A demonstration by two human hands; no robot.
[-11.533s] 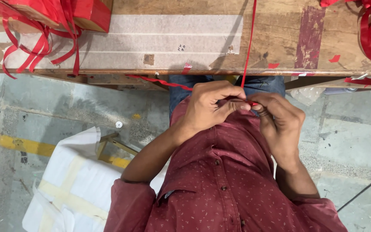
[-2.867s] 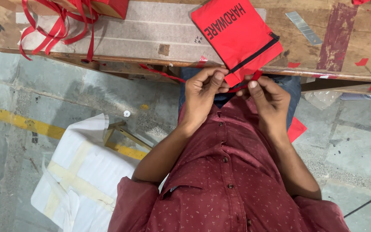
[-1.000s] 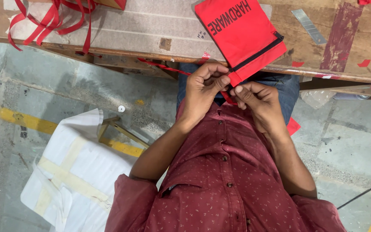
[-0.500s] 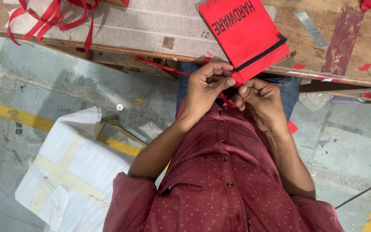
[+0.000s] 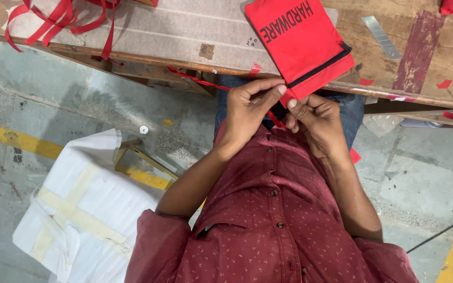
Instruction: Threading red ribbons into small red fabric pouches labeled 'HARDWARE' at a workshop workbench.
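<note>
The red fabric pouch (image 5: 297, 39) with a black zipper lies on the desk (image 5: 425, 63), its lower corner hanging over the near edge. Both hands meet just below that corner: the left hand (image 5: 250, 107) pinches the corner between thumb and fingertips, and the right hand (image 5: 313, 118) is closed on a thin red ribbon (image 5: 200, 80) that trails left along the near edge. A metal blade (image 5: 381, 36) lies right of the pouch. Loose red ribbons (image 5: 58, 18) pile near the far left corner. A white wrapped bundle (image 5: 74, 204) sits on the floor.
</note>
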